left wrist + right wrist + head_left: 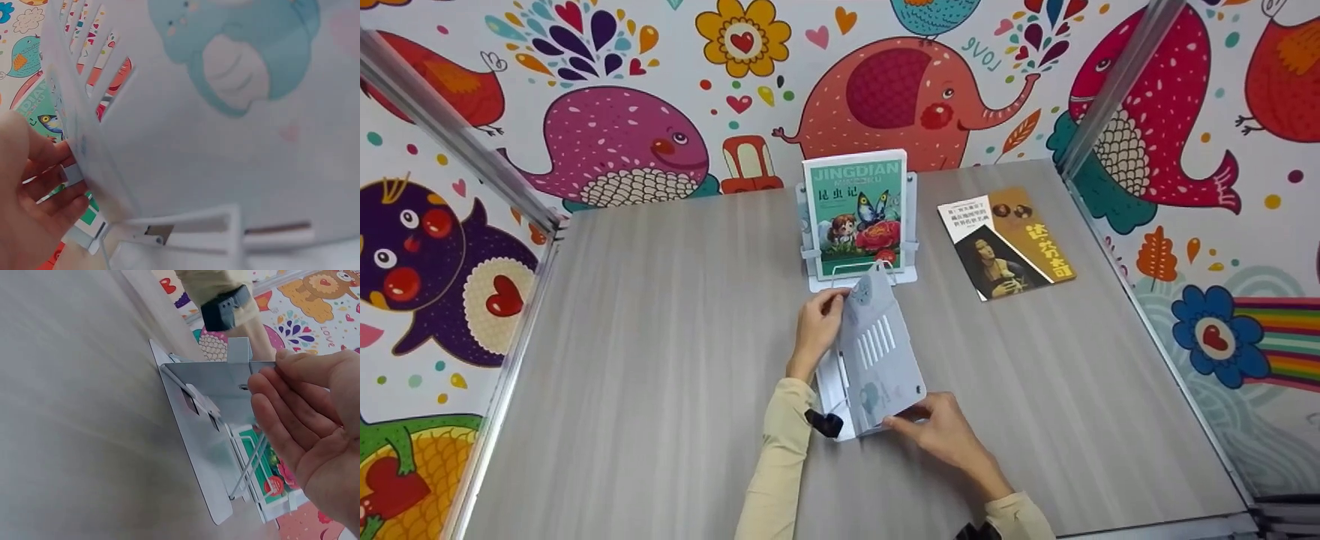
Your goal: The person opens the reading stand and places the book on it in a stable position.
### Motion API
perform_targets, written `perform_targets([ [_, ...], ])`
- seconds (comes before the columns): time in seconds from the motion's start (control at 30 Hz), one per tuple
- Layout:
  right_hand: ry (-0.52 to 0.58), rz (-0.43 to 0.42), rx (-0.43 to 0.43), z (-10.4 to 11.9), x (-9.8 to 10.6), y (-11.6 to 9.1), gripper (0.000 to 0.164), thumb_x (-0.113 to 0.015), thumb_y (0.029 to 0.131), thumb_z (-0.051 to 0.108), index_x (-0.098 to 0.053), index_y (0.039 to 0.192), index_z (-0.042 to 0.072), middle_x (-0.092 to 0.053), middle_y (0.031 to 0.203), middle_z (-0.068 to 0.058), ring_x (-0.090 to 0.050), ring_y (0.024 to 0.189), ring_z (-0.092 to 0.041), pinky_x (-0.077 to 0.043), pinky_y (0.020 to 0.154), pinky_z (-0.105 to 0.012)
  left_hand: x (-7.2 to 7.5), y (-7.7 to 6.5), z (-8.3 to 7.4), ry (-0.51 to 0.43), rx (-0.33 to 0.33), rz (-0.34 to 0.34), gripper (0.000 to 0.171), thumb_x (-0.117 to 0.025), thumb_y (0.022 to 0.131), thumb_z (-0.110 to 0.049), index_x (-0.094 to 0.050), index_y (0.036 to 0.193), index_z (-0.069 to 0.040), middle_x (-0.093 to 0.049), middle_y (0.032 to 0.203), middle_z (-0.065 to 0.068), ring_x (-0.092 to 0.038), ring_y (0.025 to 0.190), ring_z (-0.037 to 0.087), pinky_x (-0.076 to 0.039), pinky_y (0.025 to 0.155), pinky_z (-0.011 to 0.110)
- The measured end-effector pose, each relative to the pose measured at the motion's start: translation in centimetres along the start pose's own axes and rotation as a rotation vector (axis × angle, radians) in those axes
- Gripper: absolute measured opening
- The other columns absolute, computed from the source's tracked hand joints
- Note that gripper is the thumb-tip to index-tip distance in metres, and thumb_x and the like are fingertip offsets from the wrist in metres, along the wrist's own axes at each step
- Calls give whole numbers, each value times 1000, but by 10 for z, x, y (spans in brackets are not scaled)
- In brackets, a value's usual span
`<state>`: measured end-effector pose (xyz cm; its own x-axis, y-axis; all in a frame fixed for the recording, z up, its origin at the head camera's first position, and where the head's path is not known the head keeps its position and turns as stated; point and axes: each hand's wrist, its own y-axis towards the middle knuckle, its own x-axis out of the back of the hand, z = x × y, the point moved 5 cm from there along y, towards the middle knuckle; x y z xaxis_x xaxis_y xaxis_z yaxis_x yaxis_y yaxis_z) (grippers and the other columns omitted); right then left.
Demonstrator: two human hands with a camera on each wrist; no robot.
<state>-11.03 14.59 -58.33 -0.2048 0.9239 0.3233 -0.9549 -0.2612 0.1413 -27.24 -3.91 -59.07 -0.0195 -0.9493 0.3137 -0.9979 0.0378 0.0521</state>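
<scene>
A pale metal book stand (872,309), its slotted panel raised at a steep tilt over a flat base plate (194,450), stands at the front middle of the table. Cartoon prints decorate the panel. My left hand (819,322) grips the panel's far side edge, fingers curled near a small tab (72,174). On the near side edge, my right hand (949,435) pinches the panel between thumb and fingers. Hinged wire struts (247,467) run between panel and base in the right wrist view.
Behind it, a second stand (911,274) holds a green illustrated book (840,199) upright. A brown and white book (1042,255) with a portrait cover lies flat at the right. Cartoon-printed walls (630,142) enclose the wooden table (660,360).
</scene>
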Motion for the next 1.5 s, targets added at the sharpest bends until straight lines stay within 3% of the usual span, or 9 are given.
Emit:
perform_targets([
  [0.3,-8,-41,-9,-3,10,0,16,-84,82,9,-79,96,4,-79,91,-7,-69,78,-4,-60,71,-22,12,-1,4,-32,40,-27,23,-56,103,-12,-73,118,-7,-72,121,10,-64,112,25,-52,103,40],
  [0.67,-28,-107,-74,-13,27,0,5,-81,82,1,-76,83,0,-75,79,-10,-62,64,-8,-53,59,-17,31,-7,12,-43,2,-110,14,-68,97,-9,-76,108,-7,-74,107,9,-68,98,20,-58,91,31],
  [0.87,-2,-120,-81,-14,34,1,9,-81,85,6,-76,84,-1,-75,80,-8,-60,64,-6,-51,58,-18,40,-9,14,-64,-8,-134,11,-71,94,-7,-77,103,-5,-76,102,10,-68,89,18,-56,78,20],
  [1.13,0,-185,-142,-20,40,2,6,-82,83,7,-77,85,4,-74,81,-7,-62,69,-8,-55,65,-18,48,-12,16,-57,0,-158,8,-74,91,-7,-78,98,-5,-76,97,12,-67,86,18,-54,76,18],
  [1.5,5,-296,-198,-21,49,8,5,-82,82,2,-78,84,5,-74,80,-6,-60,67,-10,-51,62,-16,60,-23,22,-54,-27,-167,7,-75,91,-8,-78,97,-4,-75,94,12,-67,85,16,-54,76,17],
])
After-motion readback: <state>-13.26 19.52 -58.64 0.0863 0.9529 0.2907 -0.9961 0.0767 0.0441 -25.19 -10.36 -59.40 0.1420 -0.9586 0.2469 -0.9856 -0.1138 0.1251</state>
